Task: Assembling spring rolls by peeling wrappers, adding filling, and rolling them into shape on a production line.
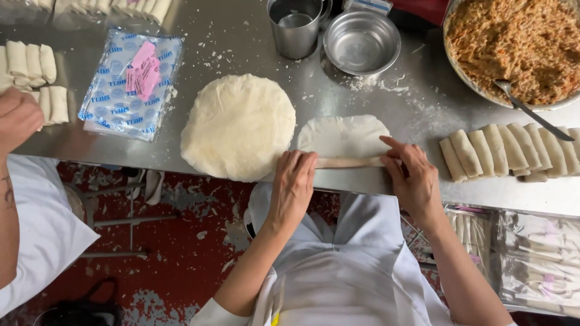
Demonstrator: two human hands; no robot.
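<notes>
**Inspector:** Two hands on one piece, head view. Report their condition.

**Assistant:** Left hand lies palm down, fingers extended and flat on the rolled edge of a round wrapper. Right hand is likewise unclenched, fingertips pressing the other end of that roll. Neither closes around anything.

**Inspector:** Location of the wrapper?

**Assistant:** On the steel table, at its near edge, just beside the stack of wrappers. Only the near margin is rolled; the rest lies flat.

**Inspector:** Surroundings?

**Assistant:** Finished rolls in a row to the right; a bowl of filling with a spoon behind them. Empty metal bowl, cup, a printed packet. A co-worker's hand sits at far left, near more rolls.

**Inspector:** Assessment?

**Assistant:** Rolling looks early. Continuing would call for even pressure from both hands, pushing away from the body, keeping the tube tight.
</notes>
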